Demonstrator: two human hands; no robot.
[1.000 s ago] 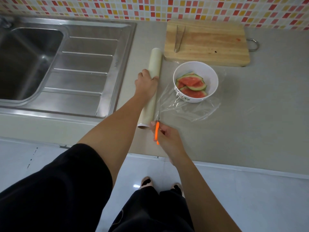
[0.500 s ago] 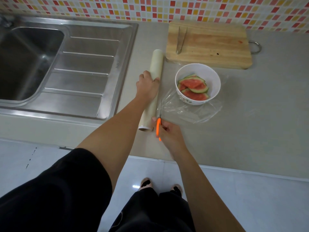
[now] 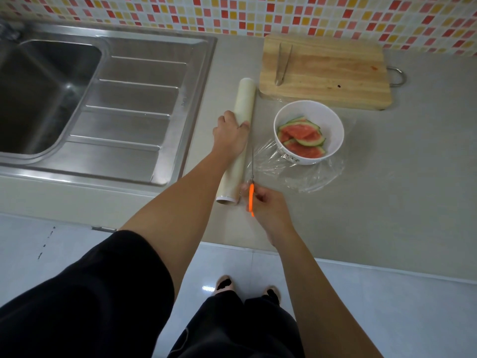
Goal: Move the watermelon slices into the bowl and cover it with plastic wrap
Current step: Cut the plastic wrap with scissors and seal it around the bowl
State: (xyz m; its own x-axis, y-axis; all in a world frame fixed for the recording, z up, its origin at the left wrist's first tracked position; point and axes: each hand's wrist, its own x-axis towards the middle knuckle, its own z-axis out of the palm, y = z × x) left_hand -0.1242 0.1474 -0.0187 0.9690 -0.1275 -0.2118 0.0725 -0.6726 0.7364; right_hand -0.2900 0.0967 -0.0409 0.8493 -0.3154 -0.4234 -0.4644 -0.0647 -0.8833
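A white bowl (image 3: pixel 330 117) holds several watermelon slices (image 3: pixel 302 138) and stands on a pulled-out sheet of clear plastic wrap (image 3: pixel 304 177). The plastic wrap roll (image 3: pixel 241 104) lies on the counter left of the bowl. My left hand (image 3: pixel 229 135) rests on the roll's middle, fingers curled over it. My right hand (image 3: pixel 268 205) grips orange-handled scissors (image 3: pixel 251 195) near the roll's near end. Their thin blades point away from me along the sheet's edge beside the roll.
A wooden cutting board (image 3: pixel 327 73) with metal tongs (image 3: pixel 282 63) on it lies behind the bowl by the tiled wall. A steel sink (image 3: pixel 38 94) with its drainboard (image 3: pixel 134 112) fills the left. The grey counter (image 3: pixel 400 189) extends right, its front edge near my right wrist.
The scissors and my right hand have edged forward along the wrap beside the roll. My left hand stays on the roll. The bowl has not moved.
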